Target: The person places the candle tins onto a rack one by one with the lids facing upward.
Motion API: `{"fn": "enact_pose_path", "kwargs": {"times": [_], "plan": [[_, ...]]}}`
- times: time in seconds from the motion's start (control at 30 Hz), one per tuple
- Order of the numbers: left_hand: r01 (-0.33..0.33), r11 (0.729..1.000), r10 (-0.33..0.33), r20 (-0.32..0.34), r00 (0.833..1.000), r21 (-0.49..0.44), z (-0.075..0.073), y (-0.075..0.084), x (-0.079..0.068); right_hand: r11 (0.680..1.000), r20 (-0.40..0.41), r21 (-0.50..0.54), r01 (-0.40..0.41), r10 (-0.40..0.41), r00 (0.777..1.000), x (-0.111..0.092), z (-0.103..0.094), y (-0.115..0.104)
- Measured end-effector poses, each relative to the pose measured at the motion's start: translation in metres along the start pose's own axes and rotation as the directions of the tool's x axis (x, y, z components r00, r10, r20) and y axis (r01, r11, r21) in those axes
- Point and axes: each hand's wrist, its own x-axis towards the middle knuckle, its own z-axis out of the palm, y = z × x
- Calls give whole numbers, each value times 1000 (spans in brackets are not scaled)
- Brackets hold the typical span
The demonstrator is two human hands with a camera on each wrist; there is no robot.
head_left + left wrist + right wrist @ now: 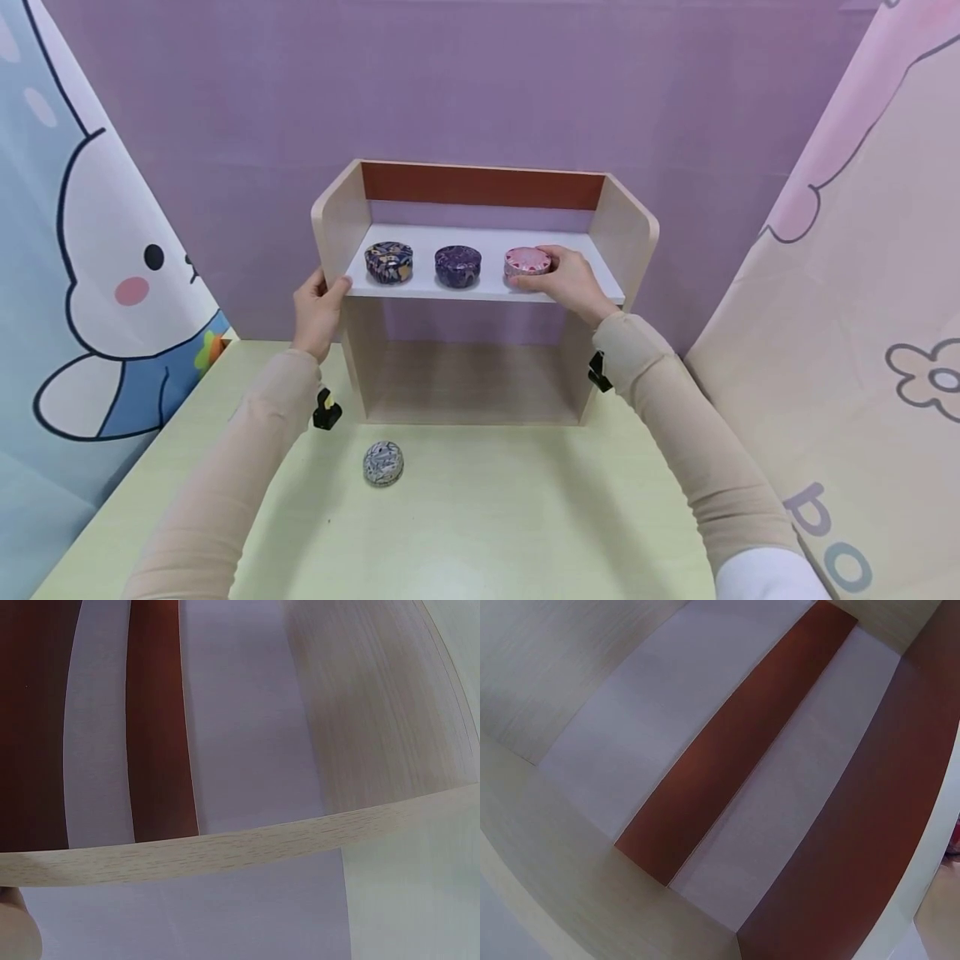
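Observation:
In the head view my right hand [570,282] pinches a round pink tin [527,261] with a red heart-like pattern, at the right of the white upper board [487,292]. A dark purple tin [457,267] stands mid-board, and a dark tin with a yellowish pattern [388,263] is at its left. My left hand [318,315] grips the left side of the wooden shelf [335,218], its thumb at the board's front corner. Part of that hand [16,934] enters the left wrist view. In the right wrist view, the right hand [941,907] shows only at the edge.
A grey-and-white patterned tin [383,464] lies on the pale table [480,525], in front of the shelf's left part. The shelf's lower level [472,383] has a wooden floor. Printed curtains [90,275] flank the table, and a purple cloth [480,83] hangs behind.

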Motion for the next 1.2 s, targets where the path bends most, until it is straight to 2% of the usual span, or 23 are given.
{"fn": "enact_pose_path", "kwargs": {"times": [0.67,1.2], "plan": [[-34,999,34,-32,999,-16,1,-3,3,1000,51,-20,11,-10,999,4,0,2],[-25,1000,24,-8,1000,-15,2,-6,6,1000,70,-17,-4,6,998,5,0,1]]}}
